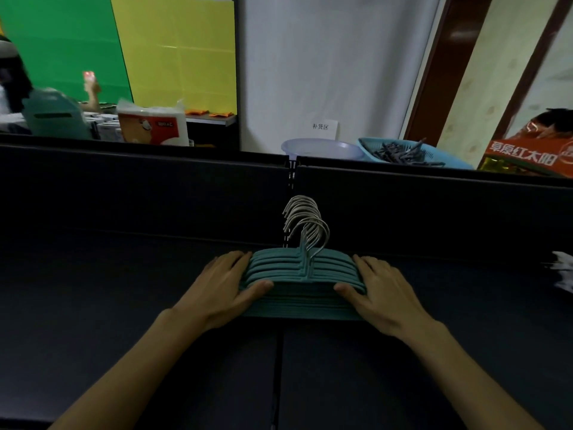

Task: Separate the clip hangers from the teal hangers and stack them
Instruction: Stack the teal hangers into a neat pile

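One stack of roughly eight teal hangers [302,276] lies mid-desk [124,305] near its back edge, pressed between the left hand [224,285] and right hand [381,287], both with fingers straight and thumbs on top.

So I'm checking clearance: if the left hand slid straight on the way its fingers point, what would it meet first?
The left hand already touches the stack of teal hangers; beyond them, probably the black back panel, though depth is unclear.
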`<move>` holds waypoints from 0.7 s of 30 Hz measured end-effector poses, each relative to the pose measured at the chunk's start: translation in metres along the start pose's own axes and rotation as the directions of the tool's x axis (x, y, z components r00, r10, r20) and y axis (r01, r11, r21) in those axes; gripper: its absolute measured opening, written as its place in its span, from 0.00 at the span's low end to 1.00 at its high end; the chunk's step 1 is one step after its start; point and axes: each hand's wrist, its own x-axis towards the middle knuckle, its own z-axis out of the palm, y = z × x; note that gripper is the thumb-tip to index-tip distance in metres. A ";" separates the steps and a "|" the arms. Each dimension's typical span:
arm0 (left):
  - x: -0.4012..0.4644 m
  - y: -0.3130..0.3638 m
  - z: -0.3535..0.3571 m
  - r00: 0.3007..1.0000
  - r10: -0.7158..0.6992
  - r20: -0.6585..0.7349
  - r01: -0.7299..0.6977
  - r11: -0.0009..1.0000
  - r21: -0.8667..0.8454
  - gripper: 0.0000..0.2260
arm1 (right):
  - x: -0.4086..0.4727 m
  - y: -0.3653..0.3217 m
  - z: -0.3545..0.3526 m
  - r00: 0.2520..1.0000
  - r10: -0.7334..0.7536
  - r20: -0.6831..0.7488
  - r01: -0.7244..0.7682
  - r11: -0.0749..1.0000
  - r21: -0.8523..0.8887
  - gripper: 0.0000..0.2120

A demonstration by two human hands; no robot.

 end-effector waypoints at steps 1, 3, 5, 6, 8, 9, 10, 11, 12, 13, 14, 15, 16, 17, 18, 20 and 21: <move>0.000 0.001 -0.001 1.000 -0.011 0.014 0.011 1.000 -0.007 0.48 | -0.001 0.000 0.000 1.000 0.003 0.016 -0.004 1.000 0.027 0.55; 0.000 0.004 -0.004 0.998 -0.030 0.064 0.030 1.000 -0.001 0.49 | -0.004 0.000 -0.002 0.998 0.011 0.070 -0.016 0.997 0.082 0.55; -0.003 0.008 -0.007 0.992 -0.048 0.116 0.046 0.999 0.022 0.49 | -0.007 -0.001 -0.004 0.993 0.018 0.117 -0.032 0.993 0.117 0.55; -0.004 0.010 -0.008 0.990 -0.057 0.130 0.053 0.998 0.031 0.50 | -0.008 -0.002 -0.004 0.991 0.018 0.132 -0.034 0.992 0.119 0.56; -0.007 0.015 -0.009 0.987 -0.071 0.146 0.065 0.997 0.051 0.51 | -0.009 -0.003 -0.005 0.990 0.018 0.140 -0.033 0.993 0.109 0.57; -0.009 0.017 -0.009 0.986 -0.076 0.150 0.066 0.996 0.066 0.52 | -0.008 -0.004 -0.005 0.991 0.018 0.133 -0.033 0.993 0.110 0.58; -0.009 0.019 -0.009 0.985 -0.079 0.155 0.067 0.995 0.080 0.53 | -0.008 -0.005 -0.004 0.992 0.019 0.121 -0.034 0.993 0.115 0.58; -0.010 0.020 -0.009 0.984 -0.083 0.157 0.070 0.994 0.089 0.54 | -0.008 -0.006 -0.003 0.994 0.018 0.106 -0.031 0.992 0.121 0.58; -0.010 0.021 -0.009 0.984 -0.090 0.156 0.076 0.993 0.089 0.55 | -0.008 -0.007 -0.003 0.996 0.011 0.091 -0.023 0.991 0.129 0.57; -0.009 0.021 -0.009 0.983 -0.096 0.155 0.084 0.993 0.082 0.55 | -0.008 -0.008 -0.002 0.997 0.001 0.081 -0.013 0.990 0.143 0.54; -0.009 0.021 -0.008 0.983 -0.102 0.155 0.092 0.993 0.071 0.55 | -0.008 -0.008 -0.003 0.997 -0.010 0.081 -0.003 0.987 0.158 0.52; -0.009 0.021 -0.008 0.982 -0.107 0.155 0.098 0.993 0.061 0.54 | -0.008 -0.009 -0.004 0.995 -0.020 0.093 0.004 0.986 0.169 0.51; -0.009 0.022 -0.009 0.982 -0.108 0.153 0.100 0.993 0.056 0.53 | -0.007 -0.009 -0.005 0.993 -0.025 0.111 0.006 0.985 0.174 0.50; -0.010 0.023 -0.009 0.983 -0.107 0.150 0.100 0.993 0.057 0.52 | -0.007 -0.009 -0.007 0.991 -0.031 0.128 0.008 0.984 0.179 0.50; -0.010 0.024 -0.010 0.984 -0.106 0.144 0.098 0.993 0.063 0.50 | -0.006 -0.009 -0.007 0.989 -0.037 0.140 0.011 0.982 0.187 0.50; -0.010 0.027 -0.011 0.987 -0.096 0.127 0.087 0.993 0.076 0.49 | -0.006 -0.009 -0.008 0.989 -0.048 0.139 0.018 0.978 0.208 0.49; -0.010 0.027 -0.011 0.989 -0.092 0.120 0.084 0.994 0.071 0.49 | -0.006 -0.010 -0.008 0.990 -0.050 0.131 0.021 0.977 0.213 0.49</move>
